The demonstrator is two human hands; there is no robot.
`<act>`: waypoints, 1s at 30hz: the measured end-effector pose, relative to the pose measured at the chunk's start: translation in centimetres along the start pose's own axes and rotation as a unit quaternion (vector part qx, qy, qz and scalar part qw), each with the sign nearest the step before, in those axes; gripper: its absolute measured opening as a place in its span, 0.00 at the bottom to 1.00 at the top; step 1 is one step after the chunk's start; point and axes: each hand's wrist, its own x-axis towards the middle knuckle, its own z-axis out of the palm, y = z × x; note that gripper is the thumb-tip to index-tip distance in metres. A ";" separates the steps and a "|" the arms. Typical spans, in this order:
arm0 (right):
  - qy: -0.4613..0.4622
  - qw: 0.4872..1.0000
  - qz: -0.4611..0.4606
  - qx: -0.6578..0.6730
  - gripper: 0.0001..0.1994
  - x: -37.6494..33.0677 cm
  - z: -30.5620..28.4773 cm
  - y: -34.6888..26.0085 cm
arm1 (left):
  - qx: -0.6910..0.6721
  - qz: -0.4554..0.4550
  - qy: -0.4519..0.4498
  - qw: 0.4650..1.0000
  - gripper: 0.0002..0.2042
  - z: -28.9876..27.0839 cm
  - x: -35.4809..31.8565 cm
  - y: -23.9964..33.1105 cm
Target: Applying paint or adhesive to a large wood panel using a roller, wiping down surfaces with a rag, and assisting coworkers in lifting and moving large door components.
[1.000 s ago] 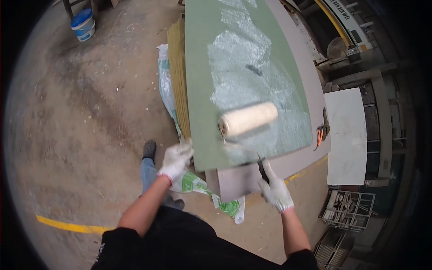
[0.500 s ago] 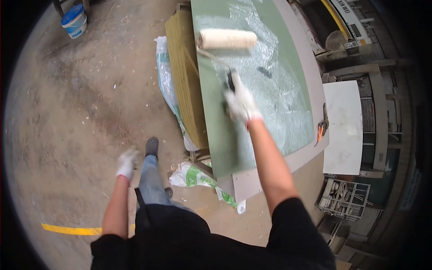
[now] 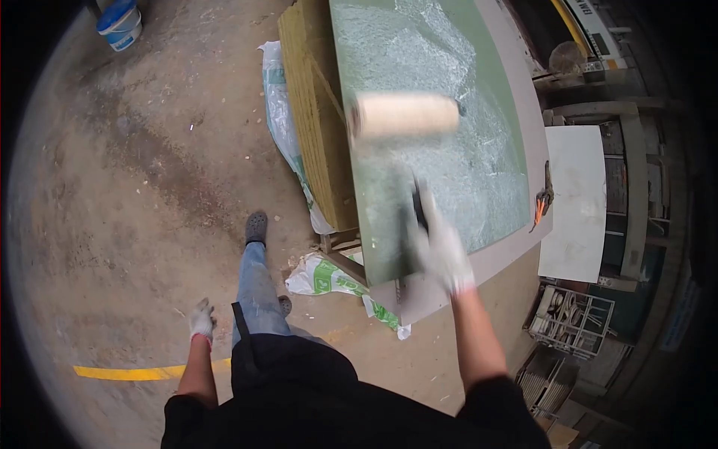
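Stained brown-grey concrete floor [image 3: 142, 247] spreads beneath my white-gloved left hand [image 3: 200, 318] and far out beyond it. Under and ahead of my white-gloved right hand [image 3: 441, 254] lies a long, flat green panel [image 3: 497, 67], much of its face covered by a shiny, whitish, wet-looking coat. Below that shows a pale mauve-grey board [image 3: 493, 262], its margin running past the right side of my right hand. Well off to that same side is a smooth white rectangular sheet [image 3: 576, 202]. Farther forward, between my two hands, stands a stack of yellowish layered boards [image 3: 299, 97], with crumpled white-and-green plastic wrapping [image 3: 321, 277] nearer me. Far ahead of my left hand sits a white bucket with a blue lid [image 3: 120, 30]. Just forward of my right hand, a thick cream cylindrical roller [image 3: 407, 114] is over the coated panel, blurred; I cannot tell whether it touches. My right hand is closed round its slim black handle [image 3: 419, 206]. My left hand hangs over the floor, fingers loosely extended, holding nothing. To the right of my right hand, an orange-handled tool [image 3: 540, 208] lies on the board's margin.
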 end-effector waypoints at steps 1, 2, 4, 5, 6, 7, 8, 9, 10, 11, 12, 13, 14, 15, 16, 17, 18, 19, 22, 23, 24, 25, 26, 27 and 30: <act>-0.008 1.000 0.021 0.013 0.35 5.1 -0.3 -1.4 | 0.000 -0.001 -0.005 1.000 0.24 1.9 -0.7 2.0; 0.056 0.998 -0.034 -0.014 0.35 10.1 -0.7 -0.3 | 0.015 0.024 -0.049 0.998 0.24 4.8 -1.5 5.1; 0.068 0.997 -0.028 -0.027 0.32 18.5 -2.8 -2.6 | 0.030 0.052 -0.077 0.995 0.23 7.5 -2.4 8.9; 0.077 0.995 -0.043 -0.053 0.30 20.7 -3.1 -3.7 | 0.019 0.064 -0.073 0.995 0.23 8.3 -2.5 9.8; 0.075 0.995 -0.046 -0.047 0.30 20.4 -2.1 -4.9 | 0.010 0.077 -0.067 0.995 0.24 8.0 -2.2 10.7; 0.063 0.998 -0.010 -0.023 0.28 19.7 -1.3 -5.7 | 0.014 0.078 -0.066 0.995 0.24 8.1 -1.7 11.8; 0.047 0.999 0.024 0.003 0.26 18.6 -0.5 -6.2 | 0.046 0.069 -0.070 0.994 0.24 7.5 -0.9 12.5; 0.057 0.998 -0.001 -0.040 0.27 15.8 0.5 -5.4 | 0.077 0.057 -0.076 0.993 0.24 6.7 -0.5 12.6; 0.053 0.997 -0.008 -0.052 0.32 11.9 1.5 -3.9 | 0.081 0.053 -0.078 0.992 0.24 6.3 -0.3 12.8; 0.043 0.998 0.009 -0.047 0.34 6.9 2.3 -2.7 | 0.087 0.094 -0.065 0.990 0.24 5.9 -0.1 13.0; 0.040 0.999 0.011 -0.023 0.36 1.5 3.1 -1.1 | 0.092 0.135 -0.056 0.985 0.23 5.7 -0.2 12.7; 0.016 0.999 0.042 0.002 0.37 -3.8 3.5 -0.3 | 0.093 0.129 -0.058 0.986 0.23 5.0 -0.3 11.8; -0.022 0.995 0.091 0.017 0.38 -8.8 3.4 -0.6 | 0.099 0.106 -0.050 0.988 0.23 3.7 0.0 11.2; 0.000 0.995 0.095 0.000 0.38 -13.5 4.0 0.3 | 0.107 0.085 -0.046 0.989 0.23 2.9 0.4 10.7; 0.035 0.995 0.056 -0.076 0.38 -18.0 4.8 2.7 | 0.091 0.107 -0.053 0.989 0.23 2.9 0.6 9.2; -0.017 0.988 0.140 -0.054 0.38 -21.5 3.9 2.2 | 0.104 0.075 -0.049 0.990 0.23 2.4 1.2 8.0; -0.069 0.972 0.222 -0.031 0.38 -23.5 2.5 1.1 | 0.118 0.043 -0.043 0.991 0.23 1.4 1.9 6.8; -0.068 0.973 0.217 -0.027 0.38 -23.5 1.3 0.4 | 0.119 0.040 -0.039 0.991 0.23 -0.8 3.4 5.3; -0.076 0.974 0.213 -0.016 0.35 -20.6 0.0 -0.1 | 0.132 0.001 -0.024 0.991 0.23 -3.2 5.2 3.2; -0.070 0.974 0.215 -0.012 0.35 -17.3 0.2 -0.8 | 0.135 0.007 -0.026 0.991 0.23 -3.2 5.9 4.1; -0.040 0.983 0.177 -0.003 0.35 -13.1 0.2 -1.8 | 0.138 -0.007 -0.032 0.990 0.23 -2.7 6.0 5.2; -0.011 0.991 0.135 0.007 0.36 -8.4 0.1 -2.8 | 0.140 -0.021 -0.035 0.989 0.22 -2.2 6.4 6.6; -0.033 0.988 0.153 0.004 0.36 -3.3 0.1 -4.1 | 0.144 -0.021 -0.029 0.989 0.22 -2.1 6.5 8.6; -0.050 0.982 0.179 -0.006 0.36 1.7 -0.7 -5.3 | 0.121 -0.005 -0.041 0.992 0.21 -0.7 6.5 11.2; 0.031 0.999 0.026 -0.017 0.35 17.2 -2.4 -7.0 | 0.127 0.034 -0.060 0.989 0.21 2.5 8.2 21.9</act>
